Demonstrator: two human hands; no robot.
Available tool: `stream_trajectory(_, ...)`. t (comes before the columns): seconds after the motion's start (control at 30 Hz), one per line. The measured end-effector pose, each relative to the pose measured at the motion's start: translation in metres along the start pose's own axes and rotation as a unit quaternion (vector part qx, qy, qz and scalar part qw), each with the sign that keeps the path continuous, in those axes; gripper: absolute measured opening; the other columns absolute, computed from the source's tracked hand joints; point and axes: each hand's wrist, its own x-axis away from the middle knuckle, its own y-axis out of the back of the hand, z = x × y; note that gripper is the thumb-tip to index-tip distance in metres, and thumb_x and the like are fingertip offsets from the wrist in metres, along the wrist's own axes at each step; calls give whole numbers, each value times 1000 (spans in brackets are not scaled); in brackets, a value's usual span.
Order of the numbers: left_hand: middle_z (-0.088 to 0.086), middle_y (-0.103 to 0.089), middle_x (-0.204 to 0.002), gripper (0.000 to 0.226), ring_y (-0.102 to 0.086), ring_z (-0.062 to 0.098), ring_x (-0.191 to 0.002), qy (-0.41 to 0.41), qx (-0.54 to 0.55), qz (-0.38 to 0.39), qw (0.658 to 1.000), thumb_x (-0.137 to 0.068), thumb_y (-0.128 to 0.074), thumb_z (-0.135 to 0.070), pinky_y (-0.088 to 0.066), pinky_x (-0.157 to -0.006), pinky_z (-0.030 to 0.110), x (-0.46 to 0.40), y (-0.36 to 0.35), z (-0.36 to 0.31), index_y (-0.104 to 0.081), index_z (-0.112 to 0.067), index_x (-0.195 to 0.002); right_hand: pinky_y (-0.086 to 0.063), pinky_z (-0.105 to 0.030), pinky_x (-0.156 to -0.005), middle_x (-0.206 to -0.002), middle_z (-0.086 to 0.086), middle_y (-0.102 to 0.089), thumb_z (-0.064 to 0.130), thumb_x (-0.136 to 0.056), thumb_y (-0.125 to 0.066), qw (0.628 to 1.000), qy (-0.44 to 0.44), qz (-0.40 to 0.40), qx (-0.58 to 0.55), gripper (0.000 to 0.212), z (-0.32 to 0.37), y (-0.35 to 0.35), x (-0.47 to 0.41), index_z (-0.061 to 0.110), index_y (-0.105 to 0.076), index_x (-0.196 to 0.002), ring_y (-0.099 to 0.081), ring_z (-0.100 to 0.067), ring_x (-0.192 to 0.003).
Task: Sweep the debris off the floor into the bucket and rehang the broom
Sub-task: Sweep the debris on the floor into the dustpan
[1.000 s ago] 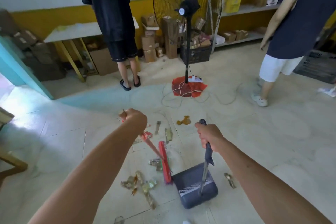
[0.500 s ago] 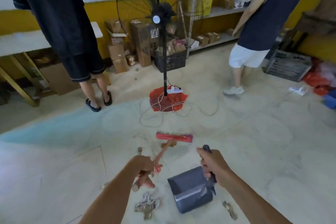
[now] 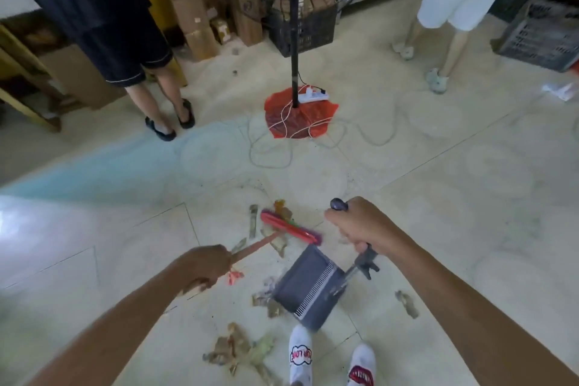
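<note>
While the left hand (image 3: 203, 266) grips the red plastic broom (image 3: 291, 226) and the right hand (image 3: 360, 224) clasps the grey long-handled dustpan (image 3: 308, 288), scattered paper debris (image 3: 238, 346) behind the pan's mouth risks being missed.

my red broom (image 3: 289, 228) head's down on the floor among scattered wrapper debris (image 3: 238, 349), grey dustpan (image 3: 308, 287) tilted just beside it

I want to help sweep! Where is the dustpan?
In the head view, the grey dustpan sits low on the floor at centre, just ahead of the white shoes, its handle held by the right hand.
</note>
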Motion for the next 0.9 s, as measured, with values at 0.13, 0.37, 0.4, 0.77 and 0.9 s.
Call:
stream_trajectory(0.13, -9, -64, -44, 27, -42, 7, -29, -53, 2, 29, 998, -100, -37, -15, -36, -36, 20, 23, 32, -7, -64, -14, -97, -25, -21, -38, -50, 1, -40, 29, -81, -60, 999, -17, 13, -30, 22, 15, -4, 2, 12, -50, -73, -31, -12, -33)
stream_trajectory(0.37, 11, -71, -102, 35, -52, 11, -44, -23, -10, -34, 999, -102, -41, -11, -48, -43, 23, -10, -45, -8, -48, -5, -136, -25, -15, -29, -41, 10, -34, 27, -98, -62, 957, -31, 86, -274, 30, -10, -20, 24, 18, -50, -72, -27, -5, -30)
stream_trajectory(0.4, 13, -70, -110, 38, -56, 11, -48, -16, -15, -44, 999, -101, -36, -6, -50, -46, 23, -11, -56, -1, -45, -6, -139, -26, -15, -30, -42, 10, -33, 28, -98, -63, 951, -35, 80, -296, 32, -15, -22, 28, 19, -49, -70, -26, -5, -31)
stream_trajectory(0.77, 3, -55, -54, 25, -40, 12, -36, 48, 82, 21, 995, -102, -43, -32, -35, -36, 18, 63, -27, 97, -57, -24, -122, -21, -17, -36, -44, 8, -31, 31, -93, -63, 970, 21, 50, -239, 37, -1, -28, 40, 24, -37, -67, -23, -8, -34)
stream_trajectory(0.9, -1, -44, -50, 37, -35, 9, -34, 75, 150, -20, 986, -103, -37, -28, -28, -33, 19, 59, -61, 116, -51, -30, -138, -21, -19, -36, -45, 6, -34, 30, -85, -62, 984, 57, -12, -169, 31, -11, -26, 48, 22, -38, -68, -24, -10, -35)
